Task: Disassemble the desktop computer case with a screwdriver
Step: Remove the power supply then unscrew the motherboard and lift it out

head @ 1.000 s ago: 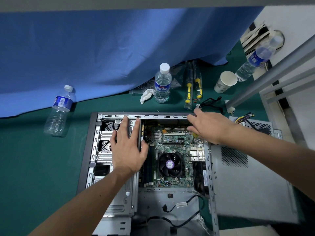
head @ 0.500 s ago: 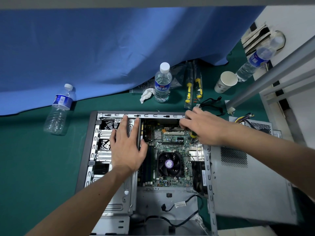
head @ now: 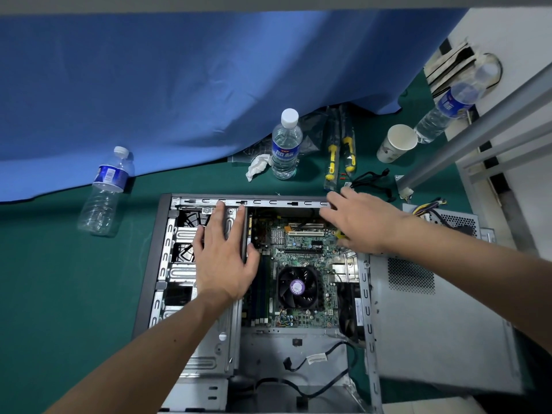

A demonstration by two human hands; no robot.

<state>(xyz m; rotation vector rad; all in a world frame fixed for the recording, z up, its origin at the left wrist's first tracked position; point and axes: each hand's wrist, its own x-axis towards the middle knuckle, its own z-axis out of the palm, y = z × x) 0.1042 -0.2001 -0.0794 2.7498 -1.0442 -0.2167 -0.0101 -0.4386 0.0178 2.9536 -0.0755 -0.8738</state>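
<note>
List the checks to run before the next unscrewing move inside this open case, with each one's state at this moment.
1. Left hand bracing the drive cage: ok, flat on the metal.
2. Screwdriver held by the right hand: cannot tell; only a yellow bit shows under the palm.
3. Tip seated on a screw: cannot tell, hidden.
4. Side panel off the case: ok, lying to the right.
5. Loose black cable away from the work spot: ok.
6. Upright water bottle outside the case: ok, capped.

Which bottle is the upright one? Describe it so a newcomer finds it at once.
Start at the open computer case on the green mat. Just beyond its far rim, at the blue cloth's edge, stands the upright bottle, beside a crumpled white tissue. Unlike the other two bottles, it stands straight and full.
</note>
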